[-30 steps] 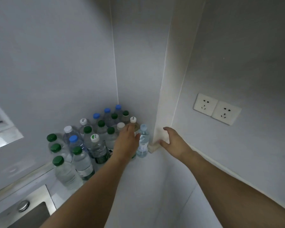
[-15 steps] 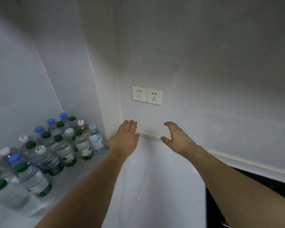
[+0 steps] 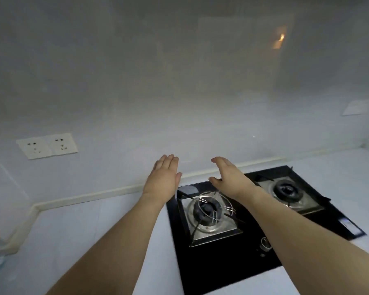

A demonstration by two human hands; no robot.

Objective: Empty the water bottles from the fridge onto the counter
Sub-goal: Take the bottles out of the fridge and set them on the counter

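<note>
both hands, left hand [image 3: 162,179] and right hand [image 3: 230,177], fingers relaxed and apparently empty, above the hob [image 3: 254,226]

The desk [image 3: 90,226] was white, and the hob [image 3: 232,265] set into it was glossy black with silver steel burner plates [image 3: 228,225]. The wall sockets [image 3: 47,145] were white against a pale grey wall [image 3: 179,92].

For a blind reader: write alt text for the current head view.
Two empty, open hands, left hand and right hand, reach out above a white counter and a black two-burner gas hob. A double wall socket sits on the left of the wall.
</note>
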